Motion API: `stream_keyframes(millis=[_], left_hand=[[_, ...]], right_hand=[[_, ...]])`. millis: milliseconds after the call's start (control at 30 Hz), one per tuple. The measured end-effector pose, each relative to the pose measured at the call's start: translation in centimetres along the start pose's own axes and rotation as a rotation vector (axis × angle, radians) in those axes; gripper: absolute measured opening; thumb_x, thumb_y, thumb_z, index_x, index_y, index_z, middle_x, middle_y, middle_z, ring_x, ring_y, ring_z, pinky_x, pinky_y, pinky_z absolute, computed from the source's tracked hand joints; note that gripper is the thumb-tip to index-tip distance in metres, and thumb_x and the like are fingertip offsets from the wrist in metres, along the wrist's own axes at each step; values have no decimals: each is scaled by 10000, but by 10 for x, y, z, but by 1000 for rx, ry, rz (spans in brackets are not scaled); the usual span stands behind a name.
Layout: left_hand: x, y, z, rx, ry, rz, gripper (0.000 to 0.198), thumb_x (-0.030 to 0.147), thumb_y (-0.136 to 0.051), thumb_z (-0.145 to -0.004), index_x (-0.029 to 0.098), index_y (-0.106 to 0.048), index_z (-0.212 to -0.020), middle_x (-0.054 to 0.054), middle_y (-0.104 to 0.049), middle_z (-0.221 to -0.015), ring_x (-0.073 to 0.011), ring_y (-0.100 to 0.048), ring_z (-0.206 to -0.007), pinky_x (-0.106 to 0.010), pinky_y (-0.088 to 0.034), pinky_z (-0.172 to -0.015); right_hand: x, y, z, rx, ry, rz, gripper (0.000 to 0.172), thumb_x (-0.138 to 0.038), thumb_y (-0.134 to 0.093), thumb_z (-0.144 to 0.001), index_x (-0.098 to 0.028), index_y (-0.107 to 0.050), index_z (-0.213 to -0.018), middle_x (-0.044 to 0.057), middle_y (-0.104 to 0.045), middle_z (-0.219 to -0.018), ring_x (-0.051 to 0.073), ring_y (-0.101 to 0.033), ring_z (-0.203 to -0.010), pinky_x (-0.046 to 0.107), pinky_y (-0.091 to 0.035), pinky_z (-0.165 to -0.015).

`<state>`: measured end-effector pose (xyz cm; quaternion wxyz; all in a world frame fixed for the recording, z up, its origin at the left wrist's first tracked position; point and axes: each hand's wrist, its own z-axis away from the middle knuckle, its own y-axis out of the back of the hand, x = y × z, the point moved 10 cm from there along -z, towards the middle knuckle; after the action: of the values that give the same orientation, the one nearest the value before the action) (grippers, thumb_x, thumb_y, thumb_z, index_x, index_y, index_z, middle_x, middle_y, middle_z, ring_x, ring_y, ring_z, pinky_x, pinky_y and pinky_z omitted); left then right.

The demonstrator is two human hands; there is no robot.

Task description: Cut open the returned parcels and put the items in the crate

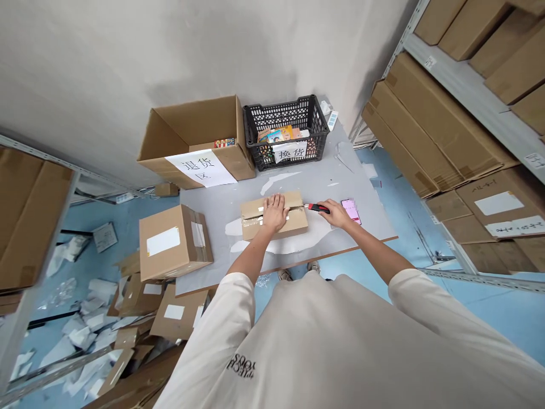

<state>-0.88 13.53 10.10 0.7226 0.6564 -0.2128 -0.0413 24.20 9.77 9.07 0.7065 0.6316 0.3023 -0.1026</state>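
Viewed from my remote station, through the head camera:

Item: open carton [187,173], back left of the table [378,210]. White paper sign [202,168] on its front, black characters reading 退货区.
Item: black plastic basket [289,138], touching or just beside that carton. White sign [290,151], reading 换货. Colourful packets [279,134] inside; their print is too small for me to read.
Item: closed carton [168,244], left table edge, two white labels, text illegible to me.
Item: shelf carton [511,196], at right, with handwriting I cannot make out and a white label [499,203].
Item: shirt [323,341], pale, dark lettering on the chest, upside down from my view and only partly legible.
Item: small taped box [297,222], near the middle of the table's front half, long side facing the body.
Item: left hand [275,213], palm down on the box top, fingers extended forward, grasping nothing; forearm angled in from the lower left.
Item: right hand [334,214], fingers wrapped round a red-and-black cutter [317,208], gripped firmly. The cutter points left, its tip at the seam on the box's right end; elbow bent outward.
Item: phone [351,211], pink screen lit, just beside the right hand.
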Motion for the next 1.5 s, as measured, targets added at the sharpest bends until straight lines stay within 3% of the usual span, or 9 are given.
stream_keyframes(millis=[267, 400, 567, 733, 900, 1033, 1233, 1400, 1500], left_hand=[[0, -2, 7, -9, 14, 11, 722, 417, -363, -1130, 140, -343, -1797, -189, -372, -1844, -343, -279, -1747, -599, -98, -1431], [-1, 0, 7, -30, 28, 52, 757, 426, -430, -1093, 161, -346, -1797, -175, -338, -1862, -342, -240, -1761, -610, -99, -1433], [-2, 12, 18, 6, 45, 48, 686, 369, -470, -1066, 262, -452, -1743, -116, -383, -1850, -323, -242, -1761, -636, -125, -1414], [-31, 25, 62, 84, 218, 25, 623, 372, -436, -1105, 280, -475, -1720, -128, -383, -1844, -324, -264, -1750, -612, -185, -1401], [-76, 28, 120, 166, 420, 74, 590, 397, -420, -1113, 263, -508, -1681, -169, -387, -1824, -364, -290, -1734, -651, -231, -1385], [-109, 25, 155, 249, 544, 146, 595, 422, -465, -1101, 247, -497, -1669, -200, -394, -1796, -398, -367, -1686, -659, -377, -1332], [-125, 17, 163, 262, 557, 275, 624, 341, -475, -1077, 232, -438, -1690, -186, -584, -1631, -314, -537, -1559, -508, -507, -1283], [-118, 14, 153, 266, 520, 307, 673, 392, -568, -1032, 220, -470, -1676, -180, -620, -1605, -338, -586, -1504, -508, -528, -1255], [-111, 13, 149, 263, 486, 290, 667, 400, -578, -1029, 228, -489, -1667, -178, -637, -1580, -349, -593, -1498, -528, -512, -1260]], right_hand=[[4, 4, -25, 24, -12, 25, 461, -375, -615, -1057, -223, -713, -1481, 169, -722, -1354, 367, -646, -1282, 465, -518, -1096], [41, 1, -18, 69, -172, -35, 431, -347, -650, -997, -212, -746, -1395, 153, -734, -1308, 331, -689, -1187, 438, -557, -1054], [98, -33, 21, 78, -464, -30, 348, -321, -686, -909, -239, -763, -1238, 126, -770, -1215, 304, -717, -1085, 405, -576, -961], [133, -68, 52, -32, -616, 81, 308, -307, -636, -924, -188, -734, -1191, 189, -771, -1209, 349, -701, -1173, 516, -483, -1130], [157, -72, 65, 70, -665, 71, 316, -337, -586, -937, -184, -693, -1192, 231, -747, -1236, 400, -641, -1275, 673, -312, -1252], [167, -76, 69, 97, -650, 65, 322, -370, -610, -939, -183, -693, -1187, 236, -733, -1221, 418, -607, -1291, 695, -285, -1259], [139, -66, 52, 124, -599, 33, 373, -336, -592, -957, -165, -726, -1259, 254, -715, -1299, 432, -575, -1332, 687, -312, -1241], [50, -37, -6, 161, -309, -241, 447, -388, -507, -1041, -198, -700, -1397, 192, -772, -1331, 369, -666, -1290, 552, -457, -1196], [9, -19, -29, 156, -271, -359, 487, -494, -503, -1080, -238, -669, -1459, 135, -813, -1213, 340, -718, -1200, 509, -523, -1123]])
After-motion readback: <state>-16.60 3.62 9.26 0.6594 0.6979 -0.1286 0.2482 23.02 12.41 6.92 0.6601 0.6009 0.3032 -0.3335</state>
